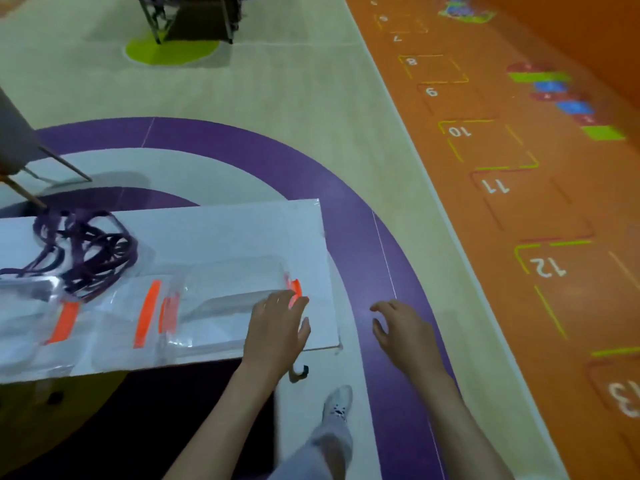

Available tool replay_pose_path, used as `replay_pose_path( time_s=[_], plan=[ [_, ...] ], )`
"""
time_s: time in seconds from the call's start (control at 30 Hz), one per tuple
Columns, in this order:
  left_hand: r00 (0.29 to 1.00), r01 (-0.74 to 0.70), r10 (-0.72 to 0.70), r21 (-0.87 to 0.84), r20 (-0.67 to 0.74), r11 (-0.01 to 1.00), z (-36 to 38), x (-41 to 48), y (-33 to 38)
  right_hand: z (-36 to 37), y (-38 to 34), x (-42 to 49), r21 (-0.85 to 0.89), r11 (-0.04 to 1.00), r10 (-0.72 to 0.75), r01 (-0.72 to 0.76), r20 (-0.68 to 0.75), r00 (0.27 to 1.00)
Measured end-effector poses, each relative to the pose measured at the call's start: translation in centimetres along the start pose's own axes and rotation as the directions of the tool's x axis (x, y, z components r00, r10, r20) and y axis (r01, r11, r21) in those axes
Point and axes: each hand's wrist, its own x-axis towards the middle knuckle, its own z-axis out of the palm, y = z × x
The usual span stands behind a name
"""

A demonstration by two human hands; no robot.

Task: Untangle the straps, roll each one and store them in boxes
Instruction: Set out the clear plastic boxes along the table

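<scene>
Fingers (275,301) straight, left hand (275,329) touching clear box (239,275)

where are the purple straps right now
Head view: the straps lie tangled on the left of the table, just behind the clear boxes.

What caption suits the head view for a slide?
Left hand over a clear box; tangled purple straps lie on the white table.

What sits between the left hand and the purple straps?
In the head view, clear boxes with orange clips lie on the table between the left hand and straps.
</scene>
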Motion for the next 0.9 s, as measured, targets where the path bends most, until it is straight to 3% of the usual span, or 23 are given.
replay_pose_path(
  time_s=[0.13,0.27,0.6,0.73,0.9],
  plan=[
    [0.994,0.092,-0.092,-0.003,-0.067,0.996,5.1,8.3,2.5,-1.0,4.9,9.8,-0.041,0.997,-0.055,0.058,0.072,0.996],
    [0.976,0.215,-0.216,-0.03,-0.029,0.976,8.9,17.7,3.6,-2.3,8.2,20.9,-0.069,0.993,-0.085,0.094,0.13,0.988],
    [0.905,0.41,-0.411,-0.032,-0.111,0.911,11.4,37.3,2.9,-6.9,10.5,45.2,-0.044,0.951,-0.289,0.305,0.213,0.933],
    [0.85,0.513,-0.508,-0.001,-0.141,0.859,12.5,43.5,1.3,-6.9,9.7,54.5,-0.019,0.889,-0.436,0.457,0.265,0.86],
    [0.683,0.722,-0.704,0.033,-0.192,0.691,12.5,48.9,-0.7,-6.0,5.9,64.4,0.042,0.744,-0.628,0.667,0.388,0.675]
  ],
)
